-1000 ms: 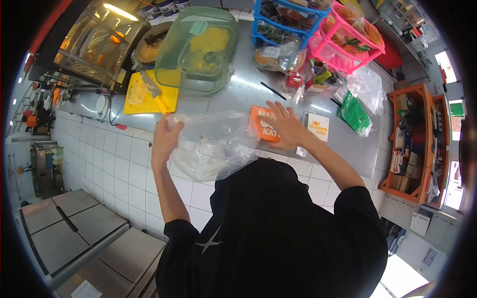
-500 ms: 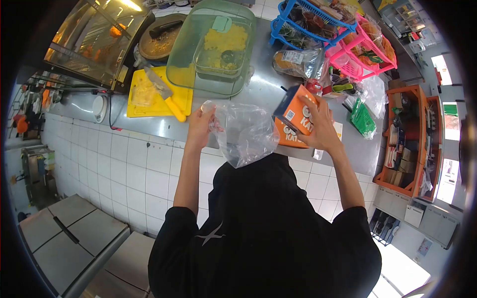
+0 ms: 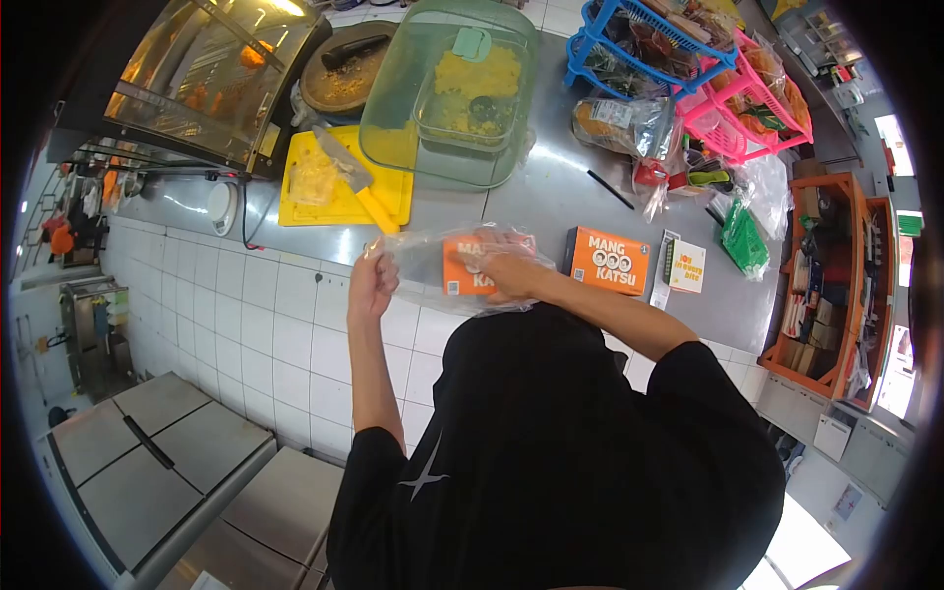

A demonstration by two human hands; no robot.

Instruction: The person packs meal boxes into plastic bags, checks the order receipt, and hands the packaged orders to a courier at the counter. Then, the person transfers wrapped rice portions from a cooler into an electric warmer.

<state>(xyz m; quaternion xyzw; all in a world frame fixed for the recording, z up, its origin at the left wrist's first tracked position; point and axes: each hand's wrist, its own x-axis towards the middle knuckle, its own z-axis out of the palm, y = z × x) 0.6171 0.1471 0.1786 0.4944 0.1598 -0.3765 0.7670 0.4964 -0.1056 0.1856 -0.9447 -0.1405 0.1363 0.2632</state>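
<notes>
My left hand (image 3: 374, 280) pinches the edge of a clear plastic bag (image 3: 418, 265) at the counter's front edge. Inside the bag lies an orange box (image 3: 464, 277) with white lettering. My right hand (image 3: 509, 273) reaches into the bag and grips that box, its fingers over the top. A second orange box (image 3: 607, 261), lettered "MANG KATSU", stands on the counter to the right. Beside it are a white card with yellow print (image 3: 686, 267) and a pale paper strip (image 3: 663, 280).
A knife (image 3: 354, 177) rests on a yellow cutting board (image 3: 295, 202). Behind are a green tub (image 3: 383, 108), a mortar (image 3: 329, 93) and a glass display warmer (image 3: 211, 84). Blue (image 3: 580, 59) and pink (image 3: 723, 138) baskets stand at the back right.
My right hand has lifted one orange box off the other and moved it left into the bag. My left hand still holds the bag's edge.
</notes>
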